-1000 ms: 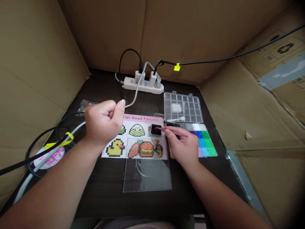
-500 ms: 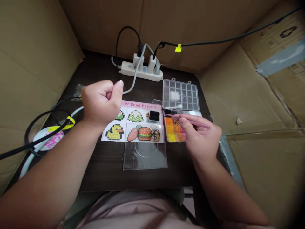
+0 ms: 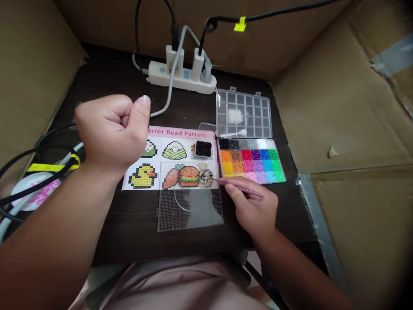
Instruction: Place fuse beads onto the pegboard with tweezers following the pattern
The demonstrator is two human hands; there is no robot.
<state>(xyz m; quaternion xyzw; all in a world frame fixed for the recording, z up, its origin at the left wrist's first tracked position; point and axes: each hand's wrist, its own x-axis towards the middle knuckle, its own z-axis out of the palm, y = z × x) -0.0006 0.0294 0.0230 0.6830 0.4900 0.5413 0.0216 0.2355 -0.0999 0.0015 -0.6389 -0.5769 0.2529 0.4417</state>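
My right hand grips pink tweezers, their tip over the right side of the clear pegboard, by the bead money bag. Whether a bead sits in the tip is too small to tell. A bead burger and a bead carrot lie to its left on the board. Raised at the left, my left hand is closed in a fist; whatever it may hold is hidden. Beneath the board lies a printed bead pattern sheet with a duck, and a small tray of black beads rests on it.
An open bead box with many colours stands at the right, its compartmented lid folded back. Behind is a white power strip with cables. More cables and a dish of pink beads lie at the left. Cardboard walls surround the table.
My right hand has moved left with the tweezers, from above the bead box to the pegboard, uncovering the box's colours. My fist appears further left as the view shifts.
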